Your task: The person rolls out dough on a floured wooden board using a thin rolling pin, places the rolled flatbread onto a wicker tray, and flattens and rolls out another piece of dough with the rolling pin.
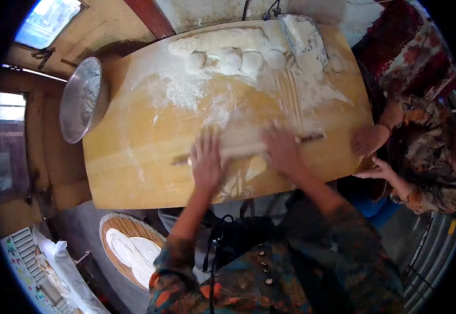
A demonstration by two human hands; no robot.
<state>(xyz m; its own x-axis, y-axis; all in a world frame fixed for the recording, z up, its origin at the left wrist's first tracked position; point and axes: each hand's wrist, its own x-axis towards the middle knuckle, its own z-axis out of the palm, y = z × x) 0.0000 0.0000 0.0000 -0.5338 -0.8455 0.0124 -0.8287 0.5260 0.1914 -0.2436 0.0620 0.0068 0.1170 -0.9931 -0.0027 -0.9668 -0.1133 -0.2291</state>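
1. The wooden worktop [134, 172] fills most of the view. It is a broad board dusted with loose flour [186, 91], thickest toward its far half.
2. At the right edge of the worktop sits a second person in a patterned sleeve [426, 157]. One of that person's hands [370, 139] rests at the board's edge and the other [377, 170] is held just below it, fingers spread.
3. A round metal bowl [80, 99] stands tilted against the left edge of the worktop.
4. Below the worktop, to the left, a round woven tray [121, 225] holds a stack of flat rolled dough rounds [134, 254].
5. Along the far edge of the worktop lies a long dough log [217, 39], with a floured scraper-like block [304, 36] to its right.
6. Just in front of the log lies a row of small dough balls [231, 61], close together.
7. A thin rolling pin [243, 150] lies across the near middle of the worktop, over a flattened piece of dough [238, 180] that is blurred by motion.
8. The left hand [207, 162] presses flat on the pin's left part, fingers open and stretched forward, palm down.
9. The right hand [281, 149] lies on the pin's right part in the same way, fingers extended rather than curled round it.
10. The pin's right tip [311, 137] juts out past the right hand.
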